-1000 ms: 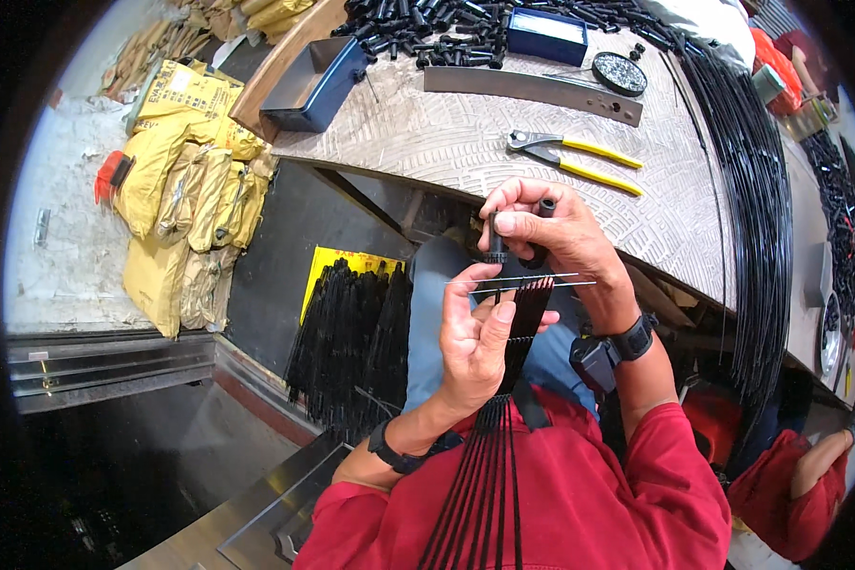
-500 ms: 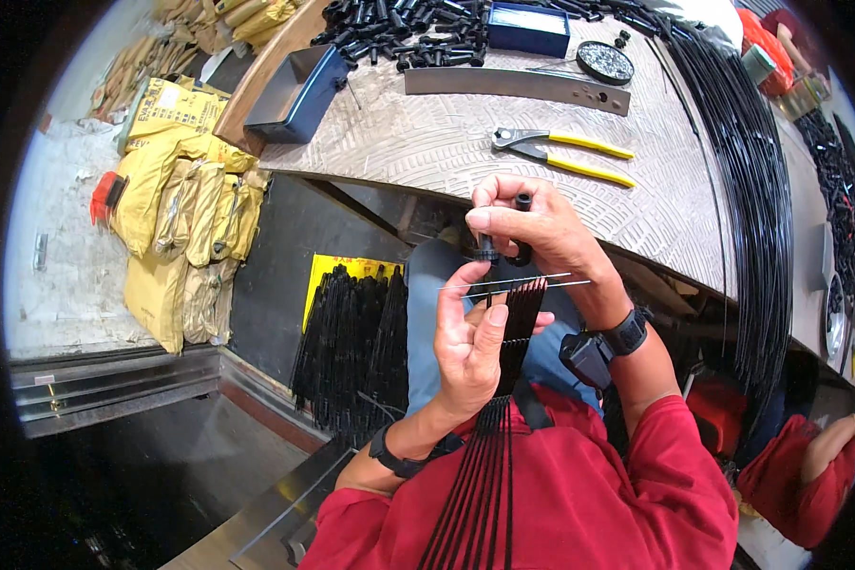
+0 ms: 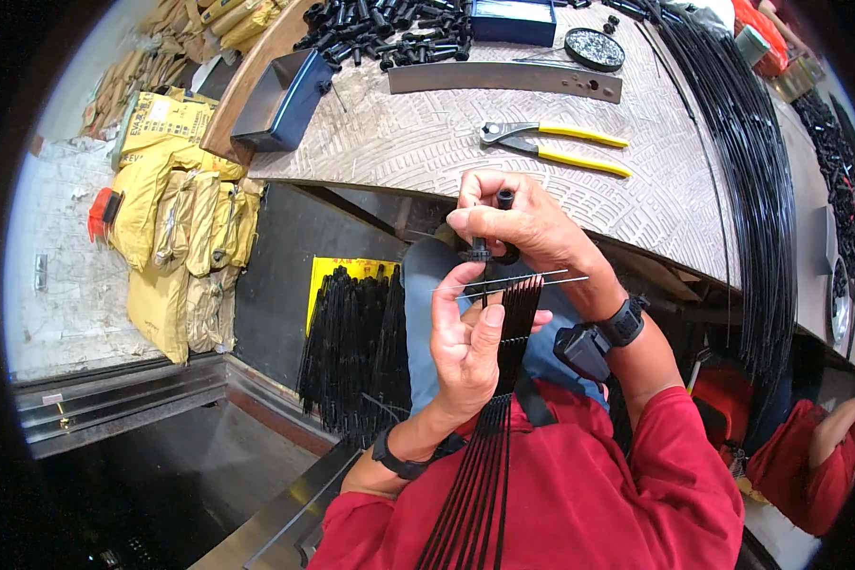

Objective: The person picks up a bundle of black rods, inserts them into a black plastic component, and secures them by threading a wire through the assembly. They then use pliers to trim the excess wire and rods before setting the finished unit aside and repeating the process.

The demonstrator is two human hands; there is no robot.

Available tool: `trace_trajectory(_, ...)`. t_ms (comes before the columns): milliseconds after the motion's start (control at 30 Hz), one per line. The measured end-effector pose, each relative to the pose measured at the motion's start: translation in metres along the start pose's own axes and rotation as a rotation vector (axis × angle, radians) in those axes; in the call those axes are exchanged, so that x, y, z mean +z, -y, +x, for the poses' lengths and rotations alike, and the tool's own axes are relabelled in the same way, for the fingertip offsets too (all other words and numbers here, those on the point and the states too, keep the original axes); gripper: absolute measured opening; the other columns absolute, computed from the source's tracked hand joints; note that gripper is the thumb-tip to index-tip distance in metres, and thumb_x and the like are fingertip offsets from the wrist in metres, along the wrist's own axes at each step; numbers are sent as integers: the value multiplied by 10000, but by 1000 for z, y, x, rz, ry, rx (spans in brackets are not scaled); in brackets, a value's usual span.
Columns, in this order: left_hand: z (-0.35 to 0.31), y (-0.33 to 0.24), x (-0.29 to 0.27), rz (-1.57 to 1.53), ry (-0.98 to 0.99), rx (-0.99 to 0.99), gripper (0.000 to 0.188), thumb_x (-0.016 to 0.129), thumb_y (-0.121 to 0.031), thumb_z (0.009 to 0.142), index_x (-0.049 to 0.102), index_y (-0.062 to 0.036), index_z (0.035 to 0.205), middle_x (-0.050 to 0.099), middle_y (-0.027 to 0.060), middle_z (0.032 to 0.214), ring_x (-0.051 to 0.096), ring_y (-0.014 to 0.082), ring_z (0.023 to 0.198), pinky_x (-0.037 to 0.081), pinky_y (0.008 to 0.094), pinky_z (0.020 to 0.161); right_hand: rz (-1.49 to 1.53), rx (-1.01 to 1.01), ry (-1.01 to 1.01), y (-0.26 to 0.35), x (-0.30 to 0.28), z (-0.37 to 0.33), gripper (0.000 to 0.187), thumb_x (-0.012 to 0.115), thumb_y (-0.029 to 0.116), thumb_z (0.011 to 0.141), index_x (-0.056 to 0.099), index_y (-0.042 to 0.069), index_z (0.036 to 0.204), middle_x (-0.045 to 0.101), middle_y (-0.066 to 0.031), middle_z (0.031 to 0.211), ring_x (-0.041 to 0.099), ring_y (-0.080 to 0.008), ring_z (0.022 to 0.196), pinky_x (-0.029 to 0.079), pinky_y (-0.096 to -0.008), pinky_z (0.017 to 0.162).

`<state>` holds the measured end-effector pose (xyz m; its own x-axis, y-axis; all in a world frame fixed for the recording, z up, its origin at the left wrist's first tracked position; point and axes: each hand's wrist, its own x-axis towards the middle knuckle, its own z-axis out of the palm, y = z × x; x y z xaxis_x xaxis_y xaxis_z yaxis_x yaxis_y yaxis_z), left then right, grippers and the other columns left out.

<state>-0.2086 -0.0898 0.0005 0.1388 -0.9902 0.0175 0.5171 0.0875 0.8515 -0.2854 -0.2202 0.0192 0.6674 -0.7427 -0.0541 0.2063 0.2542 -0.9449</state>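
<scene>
"Where are the rods (image 3: 516, 342)?"
"In front of the bench (image 3: 399, 142), fanned out and held by the left hand (image 3: 464, 366), its fingers showing beyond them."
"And the right hand (image 3: 522, 218)?"
"Nearer the bench edge, pinching a black tube (image 3: 479, 244), with a second tube (image 3: 505, 199) in the same grasp."
"Do the hands touch?"
"They're close together; I can't tell."
"What's on the bench?"
"Yellow-handled pliers (image 3: 581, 134), and a blue tray (image 3: 304, 100) at its left."
</scene>
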Motion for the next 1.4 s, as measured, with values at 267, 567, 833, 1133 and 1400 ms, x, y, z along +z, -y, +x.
trace_trajectory(267, -1, -1, 0, 42, 3, -15, 466, 461, -232, 903, 186, -43, 1228, 556, 264, 1047, 639, 258, 769, 548, 308, 591, 19, -44, 23, -6, 0, 4, 327, 687, 226, 743, 423, 118, 583, 390, 67, 546, 365, -23, 469, 274, -186, 415)
trace_trajectory(567, 4, -1, 0, 62, -30, -28, 434, 479, -251, 895, 217, -46, 1174, 566, 256, 1029, 639, 245, 733, 536, 289, 552, -65, -93, 23, -11, 3, 9, 389, 694, 211, 733, 365, 120, 545, 330, 77, 547, 324, -16, 519, 263, -198, 450)
trace_trajectory(833, 3, -1, 2, 53, -32, -21, 429, 483, -237, 894, 226, -19, 1159, 563, 271, 1014, 634, 259, 727, 528, 314, 654, -135, -61, -32, -5, 5, 8, 451, 709, 189, 714, 314, 120, 507, 305, 79, 549, 291, -18, 553, 237, -215, 492)
trace_trajectory(1133, 11, 1, -1, 5, -48, -21, 361, 480, -204, 896, 241, -27, 1101, 576, 262, 981, 635, 262, 738, 528, 312, 661, -97, -117, -2, -6, 9, 11, 481, 719, 135, 712, 285, 126, 507, 296, 81, 518, 287, -9, 513, 238, -216, 447)
trace_trajectory(1400, 15, 0, -3, -39, -84, -35, 318, 486, -190, 892, 270, -29, 1061, 584, 249, 933, 634, 255, 726, 537, 318, 651, -217, -186, -13, -14, 8, 13, 498, 721, 176, 716, 273, 120, 506, 277, 82, 524, 273, -8, 509, 215, -214, 432)
